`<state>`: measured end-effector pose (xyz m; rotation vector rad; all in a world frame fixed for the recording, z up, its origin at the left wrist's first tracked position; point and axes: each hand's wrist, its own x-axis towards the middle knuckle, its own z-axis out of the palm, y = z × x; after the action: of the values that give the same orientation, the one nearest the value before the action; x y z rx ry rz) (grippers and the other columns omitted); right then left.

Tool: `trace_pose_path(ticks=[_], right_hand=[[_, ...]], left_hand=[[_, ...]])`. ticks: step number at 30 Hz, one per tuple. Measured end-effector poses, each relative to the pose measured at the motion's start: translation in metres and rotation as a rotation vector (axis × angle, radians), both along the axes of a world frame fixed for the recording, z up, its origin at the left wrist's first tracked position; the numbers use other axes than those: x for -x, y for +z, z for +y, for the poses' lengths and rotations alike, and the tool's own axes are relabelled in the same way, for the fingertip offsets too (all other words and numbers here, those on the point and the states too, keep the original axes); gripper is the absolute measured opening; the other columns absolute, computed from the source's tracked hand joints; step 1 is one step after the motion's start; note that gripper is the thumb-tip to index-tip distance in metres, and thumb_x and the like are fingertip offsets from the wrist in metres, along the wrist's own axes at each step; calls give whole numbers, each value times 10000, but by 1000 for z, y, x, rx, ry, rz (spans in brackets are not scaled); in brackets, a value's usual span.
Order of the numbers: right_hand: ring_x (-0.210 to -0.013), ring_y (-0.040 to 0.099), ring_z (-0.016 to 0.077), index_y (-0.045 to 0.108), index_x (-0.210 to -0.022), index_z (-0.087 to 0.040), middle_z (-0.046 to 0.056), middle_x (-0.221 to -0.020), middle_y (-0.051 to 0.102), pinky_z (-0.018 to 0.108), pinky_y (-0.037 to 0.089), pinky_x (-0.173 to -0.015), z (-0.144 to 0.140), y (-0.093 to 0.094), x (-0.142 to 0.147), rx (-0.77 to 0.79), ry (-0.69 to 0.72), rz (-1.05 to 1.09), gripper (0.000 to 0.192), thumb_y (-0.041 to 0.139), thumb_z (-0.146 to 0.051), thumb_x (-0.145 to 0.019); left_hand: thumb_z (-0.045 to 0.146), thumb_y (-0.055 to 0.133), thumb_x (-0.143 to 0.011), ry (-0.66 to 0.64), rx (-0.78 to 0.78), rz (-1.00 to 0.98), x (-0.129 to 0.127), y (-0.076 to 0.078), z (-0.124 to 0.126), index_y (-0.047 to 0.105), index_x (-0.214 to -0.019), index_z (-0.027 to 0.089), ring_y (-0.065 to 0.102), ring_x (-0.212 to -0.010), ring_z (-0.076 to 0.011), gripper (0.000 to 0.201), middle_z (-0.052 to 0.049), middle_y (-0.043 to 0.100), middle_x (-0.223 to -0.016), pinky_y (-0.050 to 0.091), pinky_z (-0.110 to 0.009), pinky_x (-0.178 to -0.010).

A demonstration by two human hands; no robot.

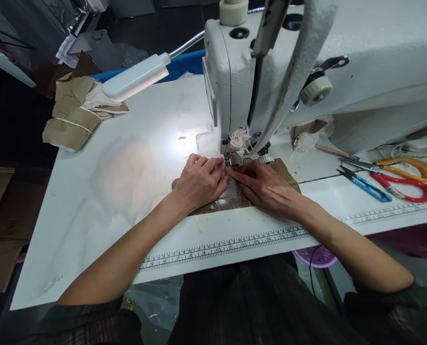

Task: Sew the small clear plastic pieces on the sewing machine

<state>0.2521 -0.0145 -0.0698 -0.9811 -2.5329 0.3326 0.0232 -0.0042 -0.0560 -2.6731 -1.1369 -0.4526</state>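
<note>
Just below the metal foot (pixel 232 159) of a white sewing machine (pixel 219 72), pressing with both hands around a thin see-through sheet (pixel 231 193), laid over a brown board (pixel 283 173) on a white table (pixel 73 258). At the sheet's left side, resting the left hand (pixel 202 181) with fingers bent and bunched, thumb drawn in near them, tips close beside the foot. Cannot tell whether pinching the sheet there or only pressing on it. At the right side, laying the right hand (pixel 269 189) low over the board, forefinger stretched toward the left fingertips, thumb tucked beneath. Cannot tell here either how firm the hold is, or whether gripping at all.

Above the foot, a pale ruffled scrap (pixel 238 138) against the machine. To the right, blue snips (pixel 367 184) just beside red-handled scissors (pixel 410 188) and yellow-handled scissors (pixel 410 166). Along the near edge, a printed ruler (pixel 217 250). Farther left, a lit lamp (pixel 136 76) and, at the table's far corner, a banded paper bundle (pixel 70 112). Below the table, a purple basket (pixel 316 257).
</note>
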Motion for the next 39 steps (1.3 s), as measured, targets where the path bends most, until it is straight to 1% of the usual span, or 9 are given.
trace_pose_path(ticks=[6, 11, 15, 19, 23, 25, 31, 36, 39], right_hand=[[-989, 559, 269, 520, -1404, -217, 142, -1143, 494, 504, 542, -870, 0, 0, 1, 1, -12, 4, 432, 403, -247, -989], [-999, 581, 280, 567, -1371, -198, 152, -1119, 519, 524, 540, -900, 0, 4, 0, 34, -6, 45, 417, 432, -261, -982], [-1024, 605, 249, 593, -1347, -201, 141, -1186, 560, 461, 535, -944, 2, 9, -7, 126, 17, 137, 399, 461, -237, -973], [-1008, 621, 238, 670, -1247, -180, 126, -1142, 629, 418, 538, -911, 6, 11, -11, 130, 1, 203, 343, 486, -239, -964], [-969, 633, 220, 698, -1189, -173, 112, -1083, 659, 393, 534, -882, 8, 10, -9, 121, 4, 236, 317, 491, -223, -954], [-942, 636, 210, 705, -1170, -174, 106, -1051, 666, 381, 535, -862, 8, 10, -9, 121, 1, 246, 310, 488, -216, -951], [-922, 632, 202, 691, -1158, -177, 101, -1040, 649, 373, 530, -846, 7, 13, -9, 140, 25, 275, 293, 487, -218, -951], [-893, 612, 205, 616, -1211, -148, 114, -1077, 598, 380, 538, -819, -1, 19, -1, 195, 120, 207, 385, 622, -392, -912], [-921, 599, 226, 632, -1098, -163, 108, -1024, 607, 408, 527, -821, -5, 18, 6, 163, 94, 139, 263, 549, -369, -958]], left_hand=[[305, 466, -965, 18, 58, -39, 0, 8, 2, 660, -1088, 167, 584, -871, -231, 268, -117, 664, -1173, 427, -428, -805], [279, 433, -956, 127, 123, -4, 11, 23, 31, 650, -1027, 160, 569, -908, -256, 257, -119, 652, -1043, 428, -427, -795], [301, 428, -976, 33, 200, 87, 19, 25, 46, 644, -1088, 163, 579, -982, -260, 280, -135, 629, -1169, 452, -392, -772], [296, 429, -1004, 21, 85, 16, 20, 25, 26, 660, -1084, 151, 616, -946, -238, 284, -134, 659, -1121, 463, -389, -771], [290, 498, -984, -182, 253, -103, 22, 24, -3, 686, -1026, 178, 649, -910, -188, 223, -70, 704, -1033, 486, -347, -766], [307, 542, -965, -223, 330, -155, 23, 22, -12, 691, -1023, 193, 654, -935, -181, 196, -60, 708, -1054, 492, -344, -784], [282, 555, -973, -201, 289, -221, 22, 11, -13, 705, -905, 208, 660, -905, -164, 181, -41, 721, -1015, 466, -369, -826], [263, 530, -983, -173, 255, -286, 18, 12, -15, 690, -929, 200, 661, -939, -164, 180, -49, 720, -1037, 464, -369, -841], [294, 564, -967, -182, 220, -321, 15, 13, -18, 683, -973, 193, 661, -972, -173, 156, -63, 721, -1053, 471, -371, -847]])
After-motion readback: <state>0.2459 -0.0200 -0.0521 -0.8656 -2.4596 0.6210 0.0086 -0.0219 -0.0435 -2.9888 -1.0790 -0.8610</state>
